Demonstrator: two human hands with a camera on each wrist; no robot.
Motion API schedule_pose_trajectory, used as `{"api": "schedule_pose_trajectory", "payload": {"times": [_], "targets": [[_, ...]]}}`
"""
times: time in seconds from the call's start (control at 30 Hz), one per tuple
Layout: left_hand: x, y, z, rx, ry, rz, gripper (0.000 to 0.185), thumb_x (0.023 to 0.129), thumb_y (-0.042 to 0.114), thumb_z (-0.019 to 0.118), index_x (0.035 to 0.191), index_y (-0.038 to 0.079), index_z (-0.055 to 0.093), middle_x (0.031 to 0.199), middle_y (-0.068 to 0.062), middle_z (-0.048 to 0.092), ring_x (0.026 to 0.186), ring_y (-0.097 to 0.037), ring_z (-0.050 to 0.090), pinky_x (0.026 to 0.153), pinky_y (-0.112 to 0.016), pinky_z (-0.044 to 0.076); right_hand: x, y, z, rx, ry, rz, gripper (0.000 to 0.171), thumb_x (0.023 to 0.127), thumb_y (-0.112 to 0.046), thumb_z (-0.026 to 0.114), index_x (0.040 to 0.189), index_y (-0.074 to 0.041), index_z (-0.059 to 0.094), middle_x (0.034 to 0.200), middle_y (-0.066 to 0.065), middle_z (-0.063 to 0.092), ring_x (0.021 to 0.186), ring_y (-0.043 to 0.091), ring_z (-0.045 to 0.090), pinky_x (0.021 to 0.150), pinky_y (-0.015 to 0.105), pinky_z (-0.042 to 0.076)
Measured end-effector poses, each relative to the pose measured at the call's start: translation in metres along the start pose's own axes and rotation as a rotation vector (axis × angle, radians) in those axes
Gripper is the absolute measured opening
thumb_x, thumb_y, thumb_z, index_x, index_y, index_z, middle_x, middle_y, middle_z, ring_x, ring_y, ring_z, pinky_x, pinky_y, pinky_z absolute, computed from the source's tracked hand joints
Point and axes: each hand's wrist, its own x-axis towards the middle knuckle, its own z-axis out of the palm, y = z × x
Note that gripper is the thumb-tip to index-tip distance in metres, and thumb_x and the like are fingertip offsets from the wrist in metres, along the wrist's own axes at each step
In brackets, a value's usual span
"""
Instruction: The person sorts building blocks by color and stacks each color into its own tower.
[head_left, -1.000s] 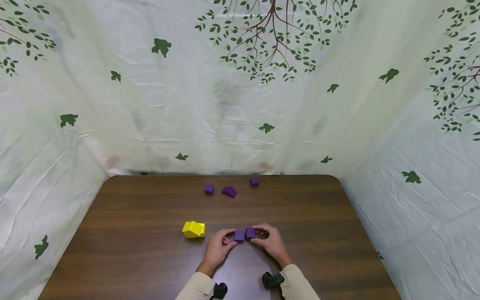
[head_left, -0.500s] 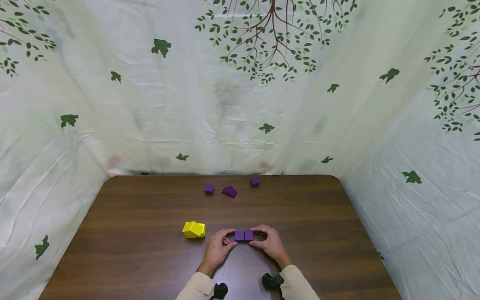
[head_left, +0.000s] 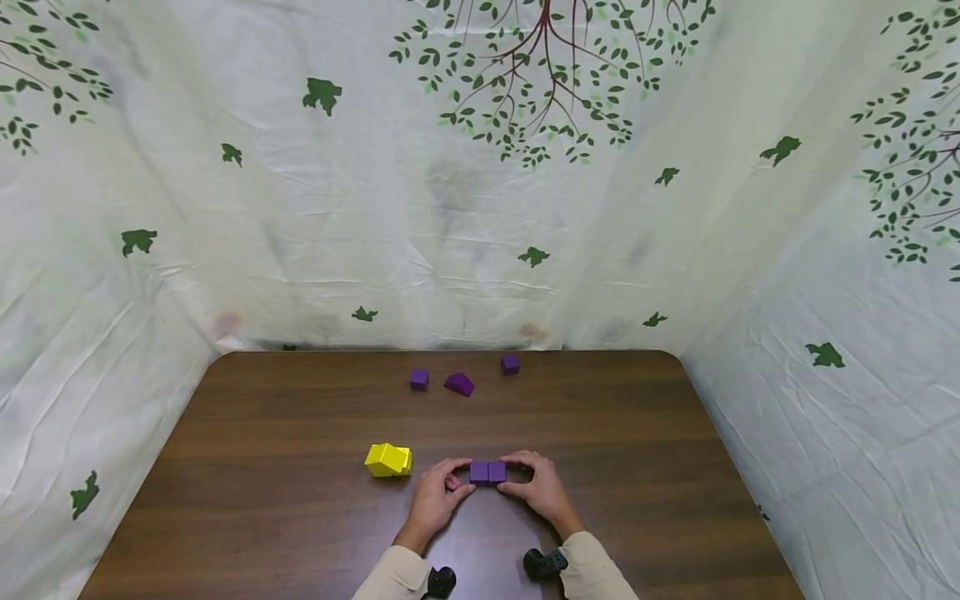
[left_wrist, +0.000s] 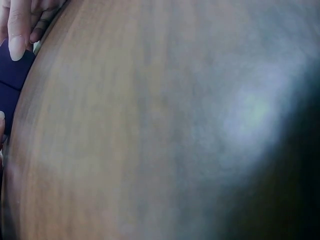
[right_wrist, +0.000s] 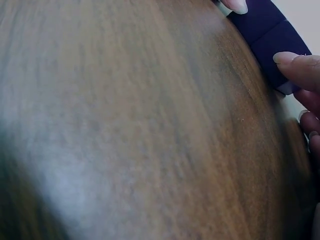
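Two small purple cubes (head_left: 487, 472) sit side by side, touching, on the brown table (head_left: 300, 517) near its front. My left hand (head_left: 459, 477) pinches the left cube between thumb and forefinger. From the other side, my right hand (head_left: 512, 475) pinches the right cube in the same way. In the right wrist view the purple cubes (right_wrist: 267, 32) show at the top right with a fingertip (right_wrist: 300, 65) on their edge. The left wrist view catches the purple cubes (left_wrist: 12, 80) at its left edge under a fingertip (left_wrist: 17, 35).
A yellow block (head_left: 388, 459) lies just left of my left hand. Near the table's far edge lie a purple cube (head_left: 418, 379), a purple wedge (head_left: 458, 383) and another purple cube (head_left: 510, 363). Leaf-printed cloth (head_left: 480, 208) walls in three sides.
My right hand slid its purple cube left until it met the cube in my left hand. Over the last half second both hands stayed almost still.
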Motion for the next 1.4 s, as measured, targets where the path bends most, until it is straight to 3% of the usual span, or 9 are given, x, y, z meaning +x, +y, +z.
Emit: {"api": "schedule_pose_trajectory", "payload": {"times": [0.27,0.47,0.6,0.67,0.77,0.93,1.1,1.23,1.4], "targets": [[-0.001,-0.001,-0.001,0.0,0.013,-0.005,0.037,0.074,0.008,0.083,0.108,0.01,0.071,0.071,0.007,0.057,0.063,-0.002,0.05,0.061,-0.022,0.045,0.002,0.001,-0.004,0.046,-0.046,-0.016,0.046,0.072,-0.02,0.085,0.114,-0.008,0.07,0.107,0.003,0.068,0.099,0.02,0.06,0.088,0.033,0.046],[0.0,0.0,-0.001,0.007,0.012,-0.013,0.038,0.074,0.009,0.083,0.11,0.009,0.071,0.072,0.006,0.056,0.063,-0.002,0.05,0.061,-0.022,0.043,0.017,0.01,-0.025,0.304,-0.162,0.053,0.049,0.078,-0.001,0.078,0.122,0.01,0.059,0.115,0.025,0.064,0.102,0.035,0.061,0.084,0.027,0.049],[0.001,-0.001,-0.002,0.017,0.014,-0.016,0.037,0.074,0.009,0.082,0.109,0.009,0.071,0.071,0.007,0.055,0.063,-0.002,0.049,0.06,-0.022,0.043,0.042,0.005,-0.044,0.42,-0.129,0.14,0.047,0.08,0.012,0.069,0.123,0.02,0.051,0.118,0.038,0.055,0.102,0.047,0.058,0.077,0.022,0.051],[0.0,-0.002,-0.002,0.019,0.01,-0.018,0.037,0.074,0.01,0.082,0.109,0.009,0.071,0.071,0.008,0.055,0.063,-0.001,0.049,0.06,-0.022,0.043,0.058,-0.002,-0.053,0.387,-0.078,0.163,0.046,0.08,0.013,0.069,0.121,0.021,0.051,0.117,0.04,0.055,0.099,0.048,0.059,0.073,0.021,0.051],[0.0,-0.003,-0.002,0.02,0.004,-0.021,0.037,0.074,0.011,0.082,0.11,0.01,0.071,0.073,0.008,0.056,0.063,-0.001,0.049,0.061,-0.022,0.043,0.086,0.003,-0.061,0.302,0.002,0.196,0.049,0.078,0.007,0.074,0.122,0.015,0.055,0.118,0.034,0.058,0.094,0.039,0.062,0.07,0.02,0.05],[-0.002,-0.002,0.002,0.009,0.012,-0.01,0.038,0.074,0.012,0.083,0.109,0.01,0.071,0.074,0.007,0.058,0.064,0.0,0.05,0.06,-0.022,0.044,0.125,0.023,-0.064,0.17,0.063,0.246,0.058,0.079,-0.001,0.077,0.132,0.002,0.054,0.129,0.022,0.057,0.098,0.03,0.061,0.077,0.031,0.052],[-0.005,-0.002,0.004,-0.008,0.016,0.015,0.037,0.073,0.012,0.083,0.108,0.01,0.071,0.072,0.008,0.057,0.063,0.0,0.05,0.06,-0.022,0.044,0.146,0.024,-0.061,0.067,0.056,0.267,0.069,0.079,-0.001,0.077,0.141,-0.006,0.047,0.138,0.018,0.049,0.104,0.033,0.056,0.08,0.041,0.049],[-0.006,-0.003,0.004,0.0,0.034,0.017,0.037,0.073,0.011,0.084,0.107,0.011,0.072,0.071,0.01,0.056,0.063,0.0,0.05,0.06,-0.021,0.043,0.158,0.022,-0.054,-0.005,0.029,0.264,0.073,0.081,-0.001,0.075,0.145,-0.008,0.042,0.142,0.017,0.045,0.101,0.03,0.054,0.077,0.04,0.048],[-0.005,-0.004,0.0,0.012,0.033,0.001,0.037,0.073,0.013,0.084,0.107,0.012,0.072,0.07,0.01,0.056,0.063,0.0,0.05,0.06,-0.021,0.043,0.172,0.021,-0.047,-0.042,0.016,0.215,0.071,0.08,0.002,0.075,0.143,-0.002,0.043,0.138,0.021,0.047,0.094,0.03,0.055,0.072,0.036,0.047]]}}
